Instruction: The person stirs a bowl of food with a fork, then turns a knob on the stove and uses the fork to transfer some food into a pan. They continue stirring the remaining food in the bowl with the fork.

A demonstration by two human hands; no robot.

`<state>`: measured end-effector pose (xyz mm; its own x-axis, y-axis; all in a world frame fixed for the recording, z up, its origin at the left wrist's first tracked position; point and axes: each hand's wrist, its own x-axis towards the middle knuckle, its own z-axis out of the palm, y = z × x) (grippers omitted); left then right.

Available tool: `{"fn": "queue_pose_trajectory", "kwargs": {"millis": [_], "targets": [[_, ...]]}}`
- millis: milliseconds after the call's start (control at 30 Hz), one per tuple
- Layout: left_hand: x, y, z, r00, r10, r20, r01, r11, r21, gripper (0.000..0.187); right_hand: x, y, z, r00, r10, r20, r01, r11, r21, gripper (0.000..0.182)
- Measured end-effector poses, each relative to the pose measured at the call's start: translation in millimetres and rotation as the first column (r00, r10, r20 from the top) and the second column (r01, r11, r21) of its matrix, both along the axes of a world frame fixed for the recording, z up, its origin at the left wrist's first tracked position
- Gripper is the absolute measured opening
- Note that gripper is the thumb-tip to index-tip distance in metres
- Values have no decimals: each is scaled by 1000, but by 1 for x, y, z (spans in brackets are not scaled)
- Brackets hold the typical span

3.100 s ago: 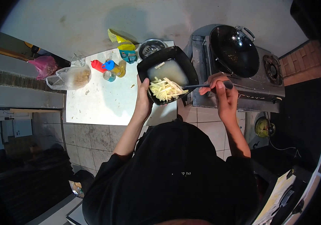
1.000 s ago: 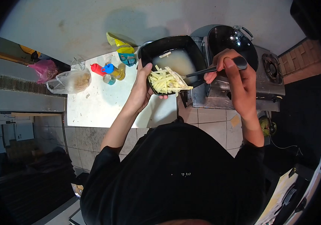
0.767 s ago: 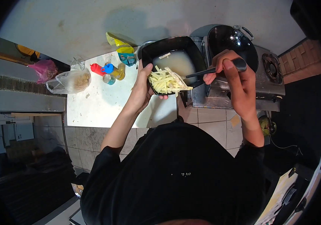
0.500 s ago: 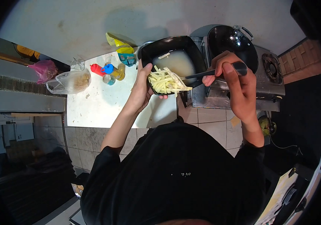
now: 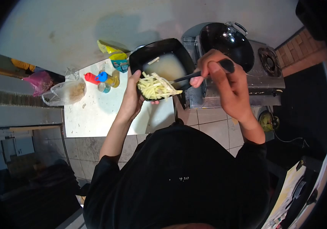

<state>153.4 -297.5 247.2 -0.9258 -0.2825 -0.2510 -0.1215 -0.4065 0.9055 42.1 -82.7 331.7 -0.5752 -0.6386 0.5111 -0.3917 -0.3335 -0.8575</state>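
Note:
My left hand [image 5: 132, 97] grips the near left side of a square black bowl [image 5: 142, 57], thumb over the rim and fingers underneath. Cloudy liquid [image 5: 170, 68] lies in the bowl, with a stray pale strip at its far side. My right hand [image 5: 230, 86] is closed around the handle of a black cooking utensil [image 5: 186, 77]. Its head is hidden under a heap of pale yellow potato strips [image 5: 156, 87], gathered at the bowl's near edge. Some strips stick out past the rim.
A wok [image 5: 228, 47] sits on a metal stove [image 5: 209, 95] at right, beside a bare burner [image 5: 269, 59]. The white table [image 5: 91, 118] holds squeeze bottles [image 5: 106, 78], a small jar [image 5: 103, 87], a yellow-and-teal packet [image 5: 115, 57] and a clear plastic bag [image 5: 70, 93].
The bowl, both hands and the surroundings have shifted slightly left in view. The strips stay heaped at the bowl's near edge, and both grips are the same.

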Motion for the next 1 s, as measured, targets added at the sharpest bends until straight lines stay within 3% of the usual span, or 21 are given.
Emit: {"fn": "queue_pose_trajectory", "kwargs": {"millis": [400, 467, 800, 867, 900, 933, 1000], "targets": [[1, 5, 7, 1000, 15, 26, -15, 1000, -15, 63, 2, 0, -1, 1000, 10, 4, -10, 1000, -5, 24], [1, -1, 1, 998, -48, -45, 52, 995, 89, 50, 2, 1, 0, 1000, 6, -17, -6, 1000, -16, 24], [-1, 5, 2, 998, -47, -48, 53, 992, 114, 46, 5, 8, 4, 995, -23, -97, 23, 1000, -2, 23], [-1, 10, 4, 1000, -14, 9, 14, 999, -30, 65, 6, 9, 4, 998, -23, -62, 22, 1000, -7, 23], [0, 8, 3, 1000, -12, 8, 12, 999, -31, 65, 6, 9, 4, 998, -21, -63, 21, 1000, -8, 23], [1, 5, 2, 998, -54, -29, 55, 998, 35, 51, 6, 10, 4, 997, -23, -73, 22, 1000, -11, 23], [1, 4, 2, 993, -91, -72, 98, 990, 102, 46, 6, 11, 5, 996, -22, -86, 21, 1000, -10, 23]]}}
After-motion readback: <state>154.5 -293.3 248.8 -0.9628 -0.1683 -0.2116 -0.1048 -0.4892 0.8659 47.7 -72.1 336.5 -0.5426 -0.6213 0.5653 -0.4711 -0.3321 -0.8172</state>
